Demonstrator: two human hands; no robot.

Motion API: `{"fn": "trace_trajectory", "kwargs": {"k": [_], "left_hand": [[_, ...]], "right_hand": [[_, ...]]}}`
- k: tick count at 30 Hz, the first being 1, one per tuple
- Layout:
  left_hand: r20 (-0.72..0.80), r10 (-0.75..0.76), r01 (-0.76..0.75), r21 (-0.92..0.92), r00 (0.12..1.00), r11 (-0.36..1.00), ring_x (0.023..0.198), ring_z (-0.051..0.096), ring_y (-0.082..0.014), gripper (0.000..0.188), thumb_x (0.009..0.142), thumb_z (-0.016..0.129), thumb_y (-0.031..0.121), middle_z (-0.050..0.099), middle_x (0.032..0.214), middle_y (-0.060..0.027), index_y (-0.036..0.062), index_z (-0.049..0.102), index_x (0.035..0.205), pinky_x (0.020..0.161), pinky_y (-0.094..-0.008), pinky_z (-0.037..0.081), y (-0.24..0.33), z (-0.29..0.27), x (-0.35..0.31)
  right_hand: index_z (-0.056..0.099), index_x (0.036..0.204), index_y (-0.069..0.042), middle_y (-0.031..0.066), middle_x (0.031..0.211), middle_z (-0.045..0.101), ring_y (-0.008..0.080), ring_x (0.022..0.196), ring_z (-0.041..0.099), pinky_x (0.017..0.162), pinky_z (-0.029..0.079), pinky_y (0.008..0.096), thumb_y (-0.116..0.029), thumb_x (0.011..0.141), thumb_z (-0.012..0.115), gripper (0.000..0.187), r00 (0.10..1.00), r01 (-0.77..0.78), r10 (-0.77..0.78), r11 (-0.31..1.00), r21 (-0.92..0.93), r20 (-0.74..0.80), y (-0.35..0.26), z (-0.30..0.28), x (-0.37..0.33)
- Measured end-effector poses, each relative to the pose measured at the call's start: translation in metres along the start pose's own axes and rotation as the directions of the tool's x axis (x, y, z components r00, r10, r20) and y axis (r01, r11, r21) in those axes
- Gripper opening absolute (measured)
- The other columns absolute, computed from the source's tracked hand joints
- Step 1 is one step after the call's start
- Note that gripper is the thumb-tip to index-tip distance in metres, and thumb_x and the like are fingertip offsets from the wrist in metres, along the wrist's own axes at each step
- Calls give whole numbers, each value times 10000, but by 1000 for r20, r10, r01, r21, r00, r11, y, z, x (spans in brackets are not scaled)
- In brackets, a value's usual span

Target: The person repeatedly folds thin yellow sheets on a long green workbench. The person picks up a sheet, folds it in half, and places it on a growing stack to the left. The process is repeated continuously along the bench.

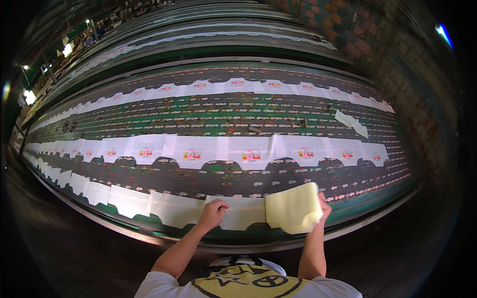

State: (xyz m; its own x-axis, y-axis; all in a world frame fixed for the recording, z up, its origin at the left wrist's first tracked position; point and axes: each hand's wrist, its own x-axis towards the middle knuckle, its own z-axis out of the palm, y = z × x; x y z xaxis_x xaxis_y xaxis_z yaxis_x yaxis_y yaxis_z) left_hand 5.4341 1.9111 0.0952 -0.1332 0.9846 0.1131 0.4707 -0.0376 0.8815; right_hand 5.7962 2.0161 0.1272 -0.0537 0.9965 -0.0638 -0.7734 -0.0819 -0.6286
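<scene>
Right hand (324,207) holds yellow sheets (292,208) near the table rim (365,222).

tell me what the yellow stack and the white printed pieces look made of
The yellow stack in the right hand looks like thin matte cloth or paper, with layered, softly bent edges. The white printed pieces seem thin, matte fabric: they lie flat with slight creases, though paper remains possible.

Pale-yellow sheets (292,208) look smooth and matt; printed white panels (194,154), matt cloth; table rim (367,219), dull metal; brick wall (357,35), rough.
</scene>
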Motion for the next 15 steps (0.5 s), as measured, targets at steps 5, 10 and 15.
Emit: {"fn": "trace_trajectory", "kwargs": {"k": [5, 10, 15], "left_hand": [[2, -48, 48, -47, 999, 998, 706, 626, -207, 129, 818, 556, -5, 656, 833, -123, -8, 671, 877, 649, -306, 485, 35, 77, 27], [15, -51, 53, -117, 999, 992, 758, 644, -163, 108, 865, 597, 23, 675, 845, -88, 2, 670, 943, 692, -283, 503, 88, 169, 49], [92, -138, 153, -183, 986, 971, 764, 662, -132, 122, 900, 623, 79, 700, 881, -83, -4, 639, 989, 702, -269, 521, 115, 238, 51]], "right_hand": [[537, 869, -67, 111, 867, 635, 242, 767, 640, 682, 544, 374, -160, 882, 539, 94, 987, 159, -159, 987, -13, -16, -102, -15, 22], [588, 897, -57, 56, 815, 608, 143, 744, 611, 655, 510, 282, -118, 860, 589, 72, 985, -25, 87, 925, -379, 148, -137, -58, 53], [663, 1031, -45, 18, 881, 642, 93, 818, 583, 728, 487, 256, -99, 893, 671, 148, 844, -210, 523, 523, -826, 116, -54, -86, 51]]}}
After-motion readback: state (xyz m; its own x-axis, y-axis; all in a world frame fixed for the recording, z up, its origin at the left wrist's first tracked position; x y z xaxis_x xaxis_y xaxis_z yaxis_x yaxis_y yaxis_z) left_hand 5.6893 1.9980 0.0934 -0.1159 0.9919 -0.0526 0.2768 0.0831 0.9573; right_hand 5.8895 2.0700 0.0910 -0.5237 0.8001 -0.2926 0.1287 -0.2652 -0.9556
